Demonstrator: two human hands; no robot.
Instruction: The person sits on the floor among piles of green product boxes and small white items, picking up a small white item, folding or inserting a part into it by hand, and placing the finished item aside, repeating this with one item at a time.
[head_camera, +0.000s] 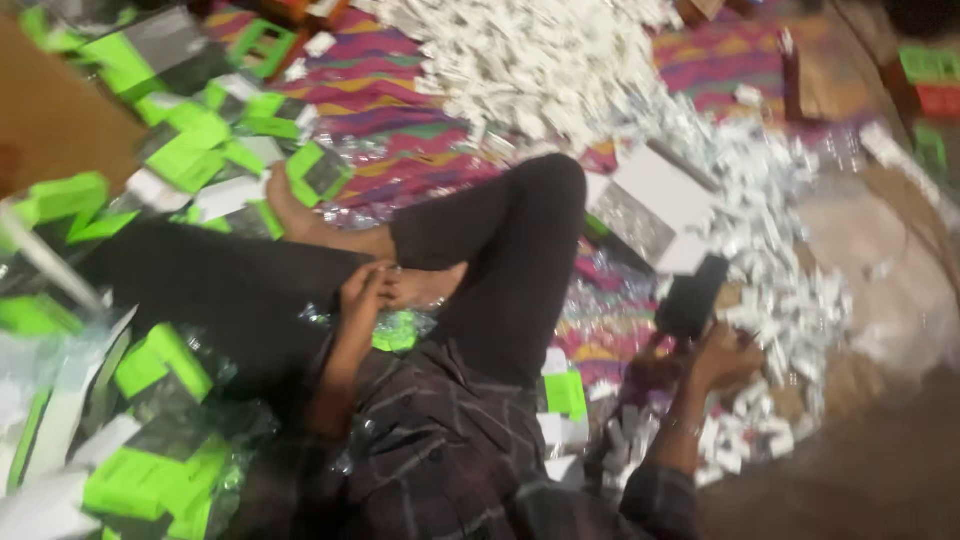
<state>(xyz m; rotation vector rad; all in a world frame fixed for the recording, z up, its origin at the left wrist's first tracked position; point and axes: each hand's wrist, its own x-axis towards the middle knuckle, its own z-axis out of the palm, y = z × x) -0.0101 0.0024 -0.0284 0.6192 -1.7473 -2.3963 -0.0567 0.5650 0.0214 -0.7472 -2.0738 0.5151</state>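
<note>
Seated on the floor among boxes, a dark box in my right hand.

I see my right hand (722, 358) gripping a small black box (692, 296), held upright just off my bent knee (545, 185). My left hand (362, 295) rests against my bare foot (425, 285), on the other side of that knee, fingers curled with nothing clearly in them. Beyond the knee lies a big heap of small white pieces (540, 60) on a striped, many-coloured mat (380, 100). Just beside the knee, toward the black box, sits an open white box (655, 205). Green-and-black cartons (190, 150) crowd the floor on the left-hand side of the knee. The picture is blurred.
</note>
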